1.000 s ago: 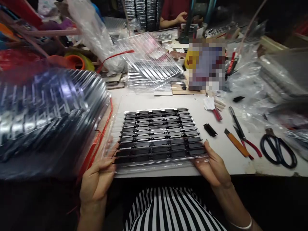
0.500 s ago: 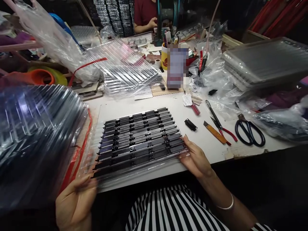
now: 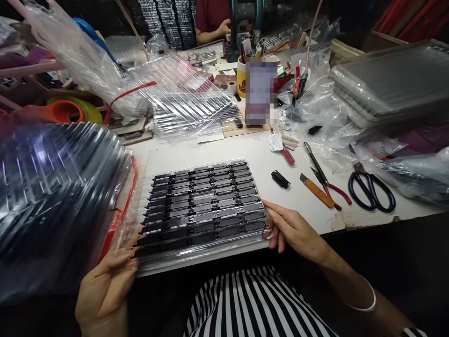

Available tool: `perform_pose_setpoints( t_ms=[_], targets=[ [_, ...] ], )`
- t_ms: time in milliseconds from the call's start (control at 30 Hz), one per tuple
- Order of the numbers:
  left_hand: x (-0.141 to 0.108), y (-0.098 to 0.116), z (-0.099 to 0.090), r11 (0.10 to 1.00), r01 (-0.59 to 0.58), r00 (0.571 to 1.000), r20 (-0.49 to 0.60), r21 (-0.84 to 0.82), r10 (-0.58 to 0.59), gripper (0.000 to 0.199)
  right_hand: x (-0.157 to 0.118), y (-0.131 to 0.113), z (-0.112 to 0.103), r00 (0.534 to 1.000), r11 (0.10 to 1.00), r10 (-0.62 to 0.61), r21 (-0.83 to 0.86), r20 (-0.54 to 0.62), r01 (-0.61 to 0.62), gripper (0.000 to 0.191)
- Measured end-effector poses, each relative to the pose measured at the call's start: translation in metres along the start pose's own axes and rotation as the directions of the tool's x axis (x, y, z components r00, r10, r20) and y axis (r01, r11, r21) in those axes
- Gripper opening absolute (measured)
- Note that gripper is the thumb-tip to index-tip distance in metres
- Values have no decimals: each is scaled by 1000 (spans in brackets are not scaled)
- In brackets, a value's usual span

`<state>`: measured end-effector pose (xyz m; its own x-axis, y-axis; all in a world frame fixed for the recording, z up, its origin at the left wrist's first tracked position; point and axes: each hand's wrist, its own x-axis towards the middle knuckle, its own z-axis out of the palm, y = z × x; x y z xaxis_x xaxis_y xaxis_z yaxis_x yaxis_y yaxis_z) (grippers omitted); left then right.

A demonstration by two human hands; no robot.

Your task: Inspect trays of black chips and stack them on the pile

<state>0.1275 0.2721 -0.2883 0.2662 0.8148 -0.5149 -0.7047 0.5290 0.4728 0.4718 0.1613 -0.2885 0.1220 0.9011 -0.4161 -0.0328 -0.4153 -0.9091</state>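
Observation:
A clear plastic tray [image 3: 206,248] holds several rows of black comb-like parts [image 3: 206,206] near the front edge of the white table. At its lower left corner my left hand [image 3: 107,285] grips the rim, with some fingers hidden under the plastic. My right hand [image 3: 298,229] holds the right edge, thumb side against the rim and fingertips partly below it. A single black part [image 3: 280,179] lies on the table to the right of the tray.
Stacked clear trays stand left [image 3: 52,187] and far right [image 3: 396,79]; more empty ones [image 3: 189,93] lie behind. An orange-handled cutter [image 3: 317,190], pliers [image 3: 335,191] and scissors [image 3: 373,191] lie at right. Beyond are a phone [image 3: 259,91], a yellow cup [image 3: 242,77] and a person's hand [image 3: 224,28].
My right hand has shifted its hold along the tray's right edge, its fingers now curled lower. The tray has moved very slightly, and the view has turned a little to the left.

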Motion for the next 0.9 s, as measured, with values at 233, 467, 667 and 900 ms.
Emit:
perform_pose_setpoints(
  t_ms=[233, 467, 667, 900],
  targets=[
    [3, 1, -4, 996, -15, 992, -129, -90, 3, 95, 17, -11, -7, 933, 690, -352, -694, -74, 205, 37],
    [2, 2, -4, 997, -16, 999, -49, -70, 13, 92, 36, -9, -4, 861, 691, -508, -597, 2, 409, 14],
    [3, 1, -14, 998, -21, 999, -36, -67, 18, 88, 29, -14, -32, 898, 809, -425, -493, -112, 321, 17],
    [2, -1, -8, 993, -32, 998, 47, -114, 38, 87, -8, 1, -34, 859, 841, -347, -531, -378, 106, 36]
  ],
)
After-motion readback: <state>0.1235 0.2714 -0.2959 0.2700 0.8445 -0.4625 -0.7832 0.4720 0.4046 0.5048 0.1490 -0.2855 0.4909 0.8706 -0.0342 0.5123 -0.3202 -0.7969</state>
